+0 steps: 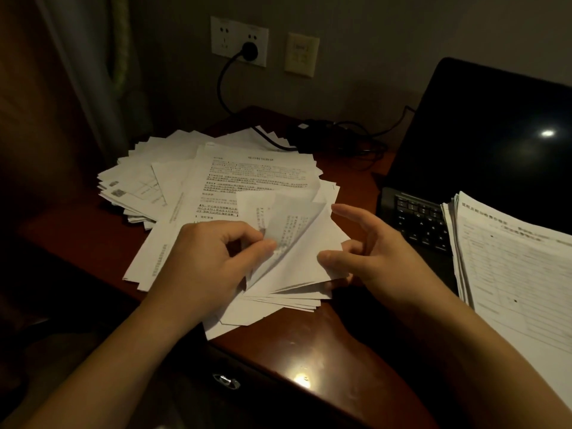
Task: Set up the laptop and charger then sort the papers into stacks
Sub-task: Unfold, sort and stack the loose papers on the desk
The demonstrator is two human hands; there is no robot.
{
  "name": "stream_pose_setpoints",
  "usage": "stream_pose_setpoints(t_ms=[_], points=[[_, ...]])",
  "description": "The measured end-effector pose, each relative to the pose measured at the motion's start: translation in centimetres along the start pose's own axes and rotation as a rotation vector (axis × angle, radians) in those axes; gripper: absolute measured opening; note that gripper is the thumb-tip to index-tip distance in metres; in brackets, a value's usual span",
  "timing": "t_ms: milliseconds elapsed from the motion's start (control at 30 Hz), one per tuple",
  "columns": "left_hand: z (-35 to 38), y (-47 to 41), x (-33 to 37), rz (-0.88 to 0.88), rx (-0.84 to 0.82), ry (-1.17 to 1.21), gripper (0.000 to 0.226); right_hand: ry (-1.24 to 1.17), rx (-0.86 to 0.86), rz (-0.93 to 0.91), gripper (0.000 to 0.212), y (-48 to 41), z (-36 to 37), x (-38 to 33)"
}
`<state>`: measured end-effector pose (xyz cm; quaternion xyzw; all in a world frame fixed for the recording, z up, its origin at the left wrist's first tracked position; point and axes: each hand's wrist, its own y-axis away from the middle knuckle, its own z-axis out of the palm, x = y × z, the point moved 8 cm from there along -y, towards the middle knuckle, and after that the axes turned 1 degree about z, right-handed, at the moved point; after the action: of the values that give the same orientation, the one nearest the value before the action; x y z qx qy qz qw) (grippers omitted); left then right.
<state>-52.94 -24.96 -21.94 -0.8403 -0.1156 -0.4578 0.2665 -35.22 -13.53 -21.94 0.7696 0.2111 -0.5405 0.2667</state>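
Note:
A loose heap of printed papers point(216, 181) spreads over the left half of the wooden desk point(309, 351). My left hand point(213, 258) pinches a curled sheet point(288, 224) lifted from the heap's near edge. My right hand point(374, 255) pinches the lifted sheets' right corner with its thumb, index finger stretched out. An open black laptop point(483, 144) stands at the right with a dark screen. A neat stack of forms point(520, 274) lies across its keyboard point(421, 221). The charger cable point(235, 97) runs from the wall socket point(247, 51) to a black power brick point(312, 131) behind the heap.
A second wall plate point(301, 54) sits right of the socket. A curtain point(102, 72) hangs at the left. A drawer with a metal handle point(227, 380) is under the desk's front edge. The room is dim.

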Motion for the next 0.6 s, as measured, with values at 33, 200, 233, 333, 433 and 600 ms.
stream_pose_setpoints(t_ms=[33,200,233,333,433,600], points=[[-0.2,0.0,0.1,0.001,0.022,0.002,0.017,0.006,0.009,-0.010,0.079,0.0,0.0,-0.1],[-0.4,-0.1,0.7,0.072,0.030,-0.026,0.045,0.023,0.041,-0.053,0.075,-0.1,0.4,0.0],[-0.3,-0.1,1.1,0.110,0.017,-0.074,0.045,0.031,0.051,-0.064,0.073,-0.1,0.5,0.0],[0.5,0.0,1.0,0.124,-0.063,-0.092,0.027,0.031,0.075,-0.090,0.067,-0.1,0.5,-0.1],[1.3,0.2,0.9,0.128,-0.175,-0.153,0.047,0.028,0.094,-0.106,0.068,-0.1,0.6,0.0],[1.4,0.2,1.0,0.148,-0.152,-0.235,0.049,0.013,0.046,-0.111,0.070,0.0,0.8,0.0]])
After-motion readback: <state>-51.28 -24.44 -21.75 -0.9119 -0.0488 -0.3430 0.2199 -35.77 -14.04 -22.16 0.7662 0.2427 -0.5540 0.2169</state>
